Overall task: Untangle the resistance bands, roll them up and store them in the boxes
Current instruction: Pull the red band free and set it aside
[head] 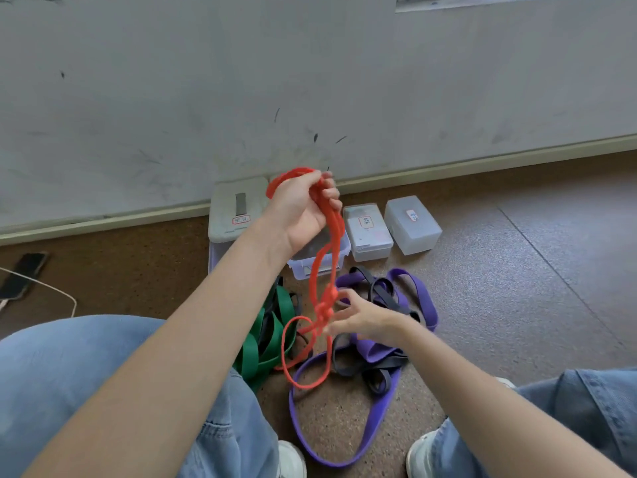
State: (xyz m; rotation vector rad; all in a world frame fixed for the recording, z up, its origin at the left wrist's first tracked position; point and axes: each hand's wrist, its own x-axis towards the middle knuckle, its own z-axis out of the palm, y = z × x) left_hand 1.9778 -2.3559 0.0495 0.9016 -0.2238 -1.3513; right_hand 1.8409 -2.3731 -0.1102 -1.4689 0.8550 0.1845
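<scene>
Left hand (303,210) raised, fisted; right hand (365,317) lower (fingers pinching).

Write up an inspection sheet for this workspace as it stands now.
Surface: speckled brown floor, grey wall behind.
Job's things: red band held up, knotted low; green band, purple band and black bands tangled on the floor; open box with lid leaning behind; two closed boxes.
Clutter: dark flat object, far left.
Grippers: left hand grips the red band's top; right hand picks at the knot.
Cables: white cable, left.
Surroundings: person's jeans, white shoes.
</scene>
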